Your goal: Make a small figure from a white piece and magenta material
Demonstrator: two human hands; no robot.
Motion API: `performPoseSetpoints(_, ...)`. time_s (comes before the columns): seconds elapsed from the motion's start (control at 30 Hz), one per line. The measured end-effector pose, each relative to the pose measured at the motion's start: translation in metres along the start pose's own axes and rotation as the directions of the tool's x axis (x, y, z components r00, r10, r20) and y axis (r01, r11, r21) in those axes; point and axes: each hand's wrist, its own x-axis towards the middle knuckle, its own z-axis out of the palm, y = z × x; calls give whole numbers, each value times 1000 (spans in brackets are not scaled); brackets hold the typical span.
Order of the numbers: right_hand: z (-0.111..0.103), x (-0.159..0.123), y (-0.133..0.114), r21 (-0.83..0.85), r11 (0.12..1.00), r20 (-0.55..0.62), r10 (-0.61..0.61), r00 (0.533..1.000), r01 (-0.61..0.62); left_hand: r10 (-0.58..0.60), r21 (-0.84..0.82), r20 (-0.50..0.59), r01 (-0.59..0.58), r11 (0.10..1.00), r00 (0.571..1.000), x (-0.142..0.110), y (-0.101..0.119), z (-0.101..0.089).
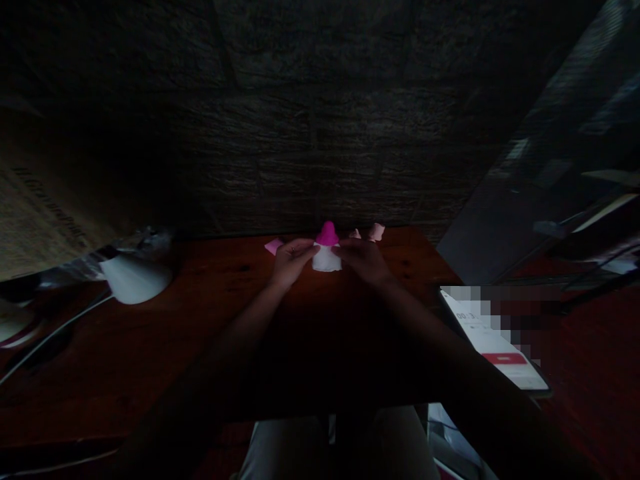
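In the head view, a small figure that looks like modelling clay stands near the back of the wooden table, with a white lower part (327, 259) and a magenta cone-shaped top (328, 233). My left hand (293, 261) pinches it from the left, fingertips at the upper edge of the white part. From the other side, my right hand (367, 260) does the same, its fingers curled and partly in shadow. A flat pink piece (273, 246) lies just left of my left hand. Pale pink lumps (377, 232) sit behind my right hand.
A dark textured wall (310, 133) rises behind the table (210, 280). On the left are a white cone-shaped object (136, 277) with a cable and a printed cardboard box (50, 200). A lit phone (493, 343) lies by the right edge, near a grey panel (490, 213).
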Motion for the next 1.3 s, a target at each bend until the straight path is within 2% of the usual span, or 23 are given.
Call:
performPoseSetpoints(0.37,1,1,5,-42,998,-20,-43,999,42,-80,-74,-5,80,994,997,-1,5,-1)
performPoseSetpoints(0.63,0,1,5,-22,999,3,-34,999,34,-190,-213,33,193,958,981,2,4,-1)
performPoseSetpoints(0.83,1,1,3,-35,998,-6,-50,999,50,-129,-184,7,128,975,992,1,4,0)
performPoseSetpoints(0.97,2,-1,0,-9,1000,16,8,1000,-8,-86,-110,-44,81,991,995,1,4,0)
performPoseSetpoints(1.1,2,-3,-1,-23,999,58,50,997,-49,-80,-106,-74,72,992,994,1,4,0)
performPoseSetpoints(1.17,1,-3,0,-43,998,53,40,998,-38,-83,-113,-62,75,991,995,0,5,0)
performPoseSetpoints(1.3,0,-2,1,-38,999,22,1,1000,0,-98,-104,33,101,989,995,-3,9,3)
